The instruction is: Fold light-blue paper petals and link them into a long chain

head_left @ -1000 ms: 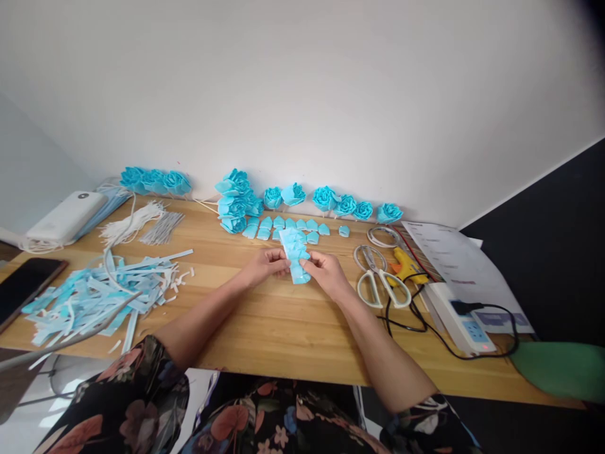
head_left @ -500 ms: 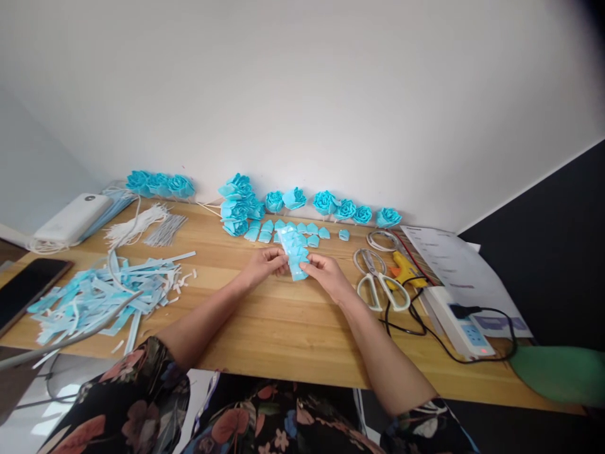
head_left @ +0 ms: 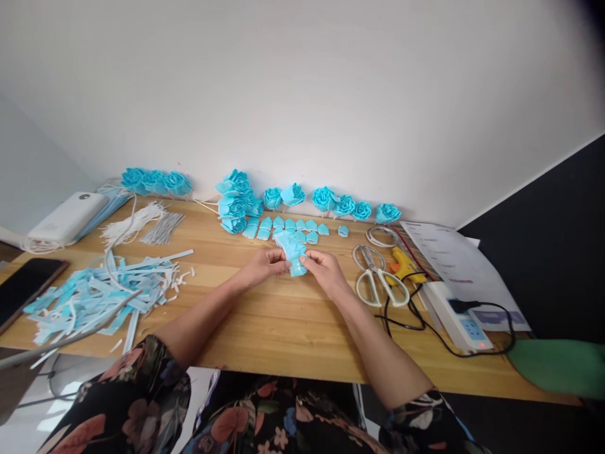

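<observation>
While left hand (head_left: 265,267) and right hand (head_left: 323,272) pinch the creased blue strip (head_left: 292,250) between them over the table (head_left: 274,328), near the petal-like pieces (head_left: 300,224), uneven tugging could tear it, or a slack grip loosen its folds.

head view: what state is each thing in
blue strip: creased, pinched by left hand and right hand
scissors: lying down, handles spread
phone: screen dark
glue gun: on its side
power strip: plug in, red light lit
flowers: formed
petals: laid in rows
scraps: loosely piled
</observation>
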A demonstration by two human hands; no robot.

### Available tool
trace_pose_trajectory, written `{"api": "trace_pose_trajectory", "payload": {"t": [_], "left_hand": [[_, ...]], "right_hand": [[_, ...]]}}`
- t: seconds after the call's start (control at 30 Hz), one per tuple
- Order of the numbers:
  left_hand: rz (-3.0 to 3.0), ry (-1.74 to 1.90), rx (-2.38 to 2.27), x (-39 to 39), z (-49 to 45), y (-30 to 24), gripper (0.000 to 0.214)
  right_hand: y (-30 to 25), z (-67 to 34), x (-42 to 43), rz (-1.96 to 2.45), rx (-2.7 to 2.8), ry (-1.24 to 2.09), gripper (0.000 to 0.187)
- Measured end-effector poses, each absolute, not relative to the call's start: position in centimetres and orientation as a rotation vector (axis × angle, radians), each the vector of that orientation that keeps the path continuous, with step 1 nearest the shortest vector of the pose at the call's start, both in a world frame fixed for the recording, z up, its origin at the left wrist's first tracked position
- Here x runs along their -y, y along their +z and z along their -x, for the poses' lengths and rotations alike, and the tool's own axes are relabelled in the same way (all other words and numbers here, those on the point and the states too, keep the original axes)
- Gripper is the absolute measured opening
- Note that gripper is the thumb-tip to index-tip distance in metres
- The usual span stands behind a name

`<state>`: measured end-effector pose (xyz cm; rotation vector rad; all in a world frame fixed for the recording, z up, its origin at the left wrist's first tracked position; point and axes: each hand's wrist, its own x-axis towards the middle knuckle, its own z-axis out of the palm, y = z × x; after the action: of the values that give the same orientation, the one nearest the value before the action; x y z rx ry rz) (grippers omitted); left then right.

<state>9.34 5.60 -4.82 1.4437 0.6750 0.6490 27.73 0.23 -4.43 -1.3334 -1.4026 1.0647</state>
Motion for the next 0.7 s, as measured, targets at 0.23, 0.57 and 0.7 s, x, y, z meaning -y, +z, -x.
{"api": "trace_pose_trajectory", "payload": {"t": [0.23,0.57,0.7], "left_hand": [[-1.595,0.682,-0.751,-5.5,-9.1,-4.5,0.031],[-1.529,0.952,-0.958,-7.3,-6.3,-1.9,0.049],[-1.511,0.994,-0.960,-7.3,-6.7,-2.6,0.048]], "right_hand": [[-3.3,-29.3,-0.4,1.203,1.378,1.246,0.024],[-4.4,-28.8,-0.1,1.355,1.684,1.312,0.024],[-4.0,-29.0,-0.1,1.533,1.879,0.875,0.026]]}}
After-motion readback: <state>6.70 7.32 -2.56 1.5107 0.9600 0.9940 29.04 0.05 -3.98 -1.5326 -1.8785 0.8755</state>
